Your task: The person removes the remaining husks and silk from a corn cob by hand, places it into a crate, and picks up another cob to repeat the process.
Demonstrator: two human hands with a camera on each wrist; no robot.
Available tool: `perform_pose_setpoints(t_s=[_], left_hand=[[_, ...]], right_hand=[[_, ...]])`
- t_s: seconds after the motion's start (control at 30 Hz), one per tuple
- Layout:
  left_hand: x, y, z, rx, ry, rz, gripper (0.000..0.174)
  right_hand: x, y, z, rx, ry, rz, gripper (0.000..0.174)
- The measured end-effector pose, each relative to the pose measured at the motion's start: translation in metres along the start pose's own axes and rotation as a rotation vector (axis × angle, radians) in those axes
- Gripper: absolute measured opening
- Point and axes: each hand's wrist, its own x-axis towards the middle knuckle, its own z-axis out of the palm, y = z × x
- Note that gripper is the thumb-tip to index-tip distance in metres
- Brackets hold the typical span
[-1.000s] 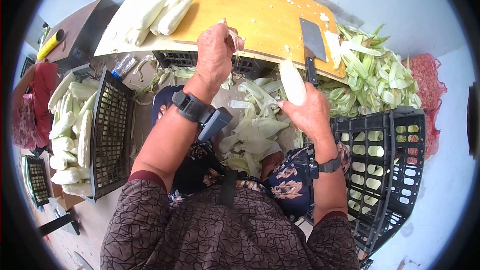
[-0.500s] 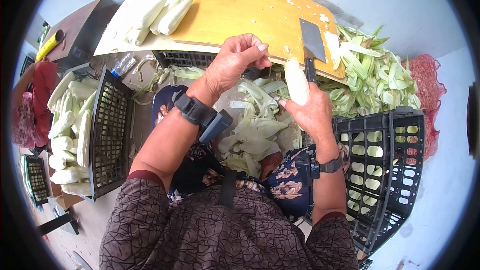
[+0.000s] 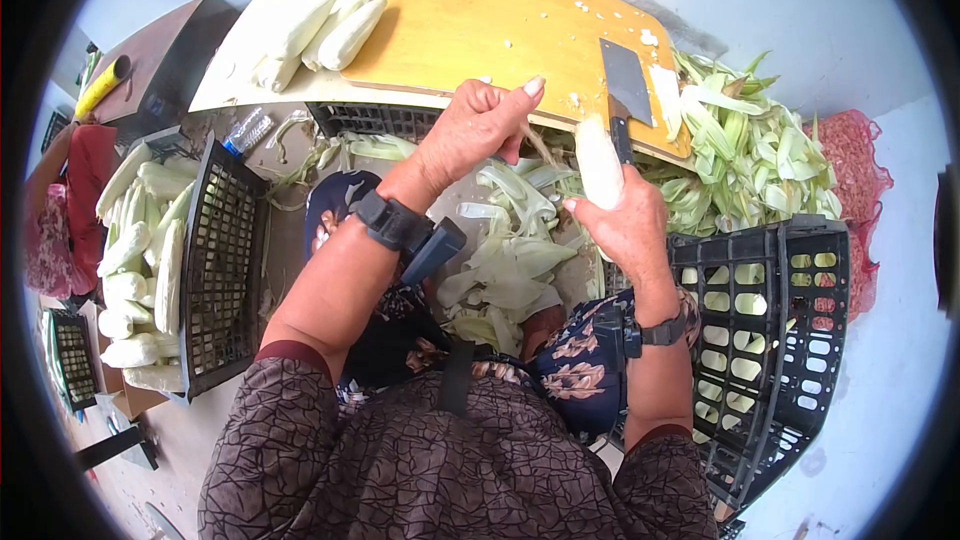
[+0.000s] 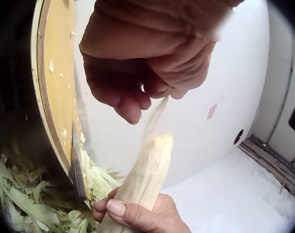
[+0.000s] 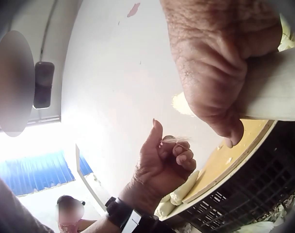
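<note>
My right hand [image 3: 625, 225] grips a pale ear of corn [image 3: 598, 165], its tip pointing up and away from me. The thumb lies along the ear's side, and thin pale husk covers it in the left wrist view. To the left of the tip is my left hand [image 3: 478, 130], fingers curled. Fine strands of corn silk [image 4: 159, 109] run from its fingers toward the tip of the ear in the left wrist view. A cleaver [image 3: 627, 75] lies on the yellow cutting board [image 3: 480, 30], its handle just behind the ear.
Several ears of corn [image 3: 345, 35] rest left of the board. A black crate [image 3: 225, 270] at the left holds more corn; another crate [image 3: 770, 330] stands at the right. Husks [image 3: 755, 145] pile beside the board and more husks [image 3: 510, 260] lie below. A person [image 5: 70, 213] is in the background.
My left hand has come down and right from above the board's front edge, nearer the ear's tip. My right hand keeps its grip on the corn, barely shifting.
</note>
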Motion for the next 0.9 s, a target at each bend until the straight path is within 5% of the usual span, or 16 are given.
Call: perform_pose_setpoints(t_s=[0.1, 0.37, 0.7, 0.9], left_hand=[[0.004, -0.009, -0.001, -0.006, -0.004, 0.032, 0.052], [0.008, -0.021, 0.005, -0.03, 0.139, 0.176, 0.012], [-0.001, -0.017, 0.016, -0.073, -0.057, 0.284, 0.016], [-0.003, -0.017, 0.023, -0.055, -0.015, 0.17, 0.016]], right_hand=[[0.0, 0.0, 0.0, 0.01, 0.001, 0.002, 0.044], [0.0, 0.0, 0.0, -0.003, -0.008, -0.001, 0.043], [-0.001, -0.004, 0.005, -0.063, -0.021, -0.014, 0.042], [-0.001, -0.007, 0.008, -0.086, -0.018, -0.037, 0.041]])
